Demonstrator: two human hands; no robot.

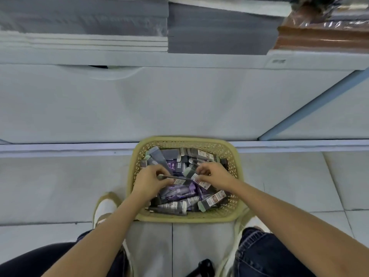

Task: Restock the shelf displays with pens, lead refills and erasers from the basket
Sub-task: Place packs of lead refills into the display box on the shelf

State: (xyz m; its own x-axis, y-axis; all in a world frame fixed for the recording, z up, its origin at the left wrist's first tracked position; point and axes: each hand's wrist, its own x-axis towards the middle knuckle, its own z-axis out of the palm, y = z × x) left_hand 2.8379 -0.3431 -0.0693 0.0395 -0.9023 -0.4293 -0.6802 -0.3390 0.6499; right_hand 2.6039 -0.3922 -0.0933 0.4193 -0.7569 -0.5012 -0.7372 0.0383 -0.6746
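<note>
Floor and shelving in front of me, all pale under flat, even light.
Light tiled floor [60,186] with thin dark grout lines. White base panel [179,100] with a curved finger cut-out [111,71] near its top, and light-blue trim [311,106] running diagonally at right. On the ledge [199,59] above — white sheet stack [79,44], grey stack [215,37] beside it, brown wrapped pack [323,35] far right.
</note>
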